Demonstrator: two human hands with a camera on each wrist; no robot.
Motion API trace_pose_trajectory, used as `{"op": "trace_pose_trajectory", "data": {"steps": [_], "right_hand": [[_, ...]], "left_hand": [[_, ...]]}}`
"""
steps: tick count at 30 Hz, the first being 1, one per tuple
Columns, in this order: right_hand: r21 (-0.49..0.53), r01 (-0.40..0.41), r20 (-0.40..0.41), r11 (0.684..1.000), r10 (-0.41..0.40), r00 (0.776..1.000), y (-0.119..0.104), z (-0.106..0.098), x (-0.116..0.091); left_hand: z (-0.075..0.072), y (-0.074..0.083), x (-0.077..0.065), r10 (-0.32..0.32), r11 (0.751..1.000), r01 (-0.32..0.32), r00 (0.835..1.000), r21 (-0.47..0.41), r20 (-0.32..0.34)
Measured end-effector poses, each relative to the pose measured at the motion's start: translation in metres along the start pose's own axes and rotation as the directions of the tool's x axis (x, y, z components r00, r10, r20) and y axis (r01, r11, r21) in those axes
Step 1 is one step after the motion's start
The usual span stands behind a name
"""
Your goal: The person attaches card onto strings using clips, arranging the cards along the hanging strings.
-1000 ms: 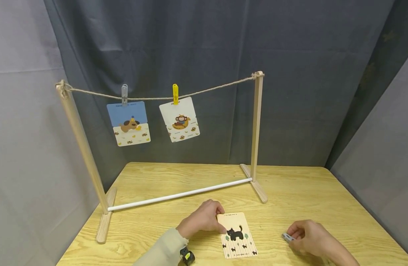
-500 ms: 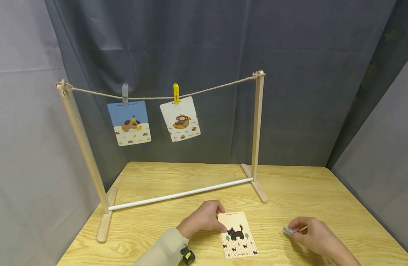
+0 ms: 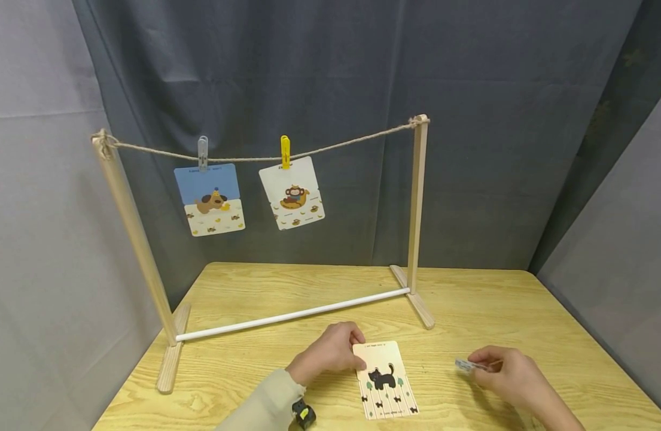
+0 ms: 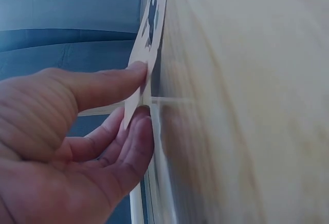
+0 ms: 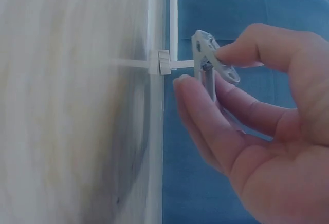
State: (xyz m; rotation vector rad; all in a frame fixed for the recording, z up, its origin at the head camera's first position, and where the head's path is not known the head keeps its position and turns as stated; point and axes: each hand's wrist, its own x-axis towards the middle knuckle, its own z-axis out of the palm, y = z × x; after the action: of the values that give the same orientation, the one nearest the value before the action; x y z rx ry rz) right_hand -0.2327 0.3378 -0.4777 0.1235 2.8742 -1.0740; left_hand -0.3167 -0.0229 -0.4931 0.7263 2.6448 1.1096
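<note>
My left hand (image 3: 332,350) pinches the upper left edge of a cream card (image 3: 386,374) printed with a black cat. In the left wrist view the thumb lies on the printed face of the card (image 4: 149,34) and the fingers are behind it, low over the table. To the right, my right hand (image 3: 505,371) holds a grey clothespin (image 3: 463,364) just above the tabletop. The right wrist view shows the clothespin (image 5: 205,62) between thumb and fingers, its two arms spread in a V.
A wooden frame with a white crossbar (image 3: 292,314) stands behind the hands. From its rope (image 3: 352,142) hang a dog card (image 3: 214,209) under a grey clothespin (image 3: 203,154) and a monkey card (image 3: 292,194) under a yellow clothespin (image 3: 285,152). Curtains surround the wooden table (image 3: 486,299).
My right hand has risen a little and turned the clothespin so it points left. The left hand stays at the cat card, its thumb slightly higher on the edge.
</note>
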Motion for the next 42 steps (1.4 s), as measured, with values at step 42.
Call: {"op": "trace_pose_trajectory", "data": {"steps": [42], "right_hand": [[0.092,0.006,-0.117,0.996,0.005,0.993,-0.002,-0.006,-0.004]], "left_hand": [[-0.017,0.007,0.003,-0.025,0.952,0.017,0.999,-0.305,-0.022]]}}
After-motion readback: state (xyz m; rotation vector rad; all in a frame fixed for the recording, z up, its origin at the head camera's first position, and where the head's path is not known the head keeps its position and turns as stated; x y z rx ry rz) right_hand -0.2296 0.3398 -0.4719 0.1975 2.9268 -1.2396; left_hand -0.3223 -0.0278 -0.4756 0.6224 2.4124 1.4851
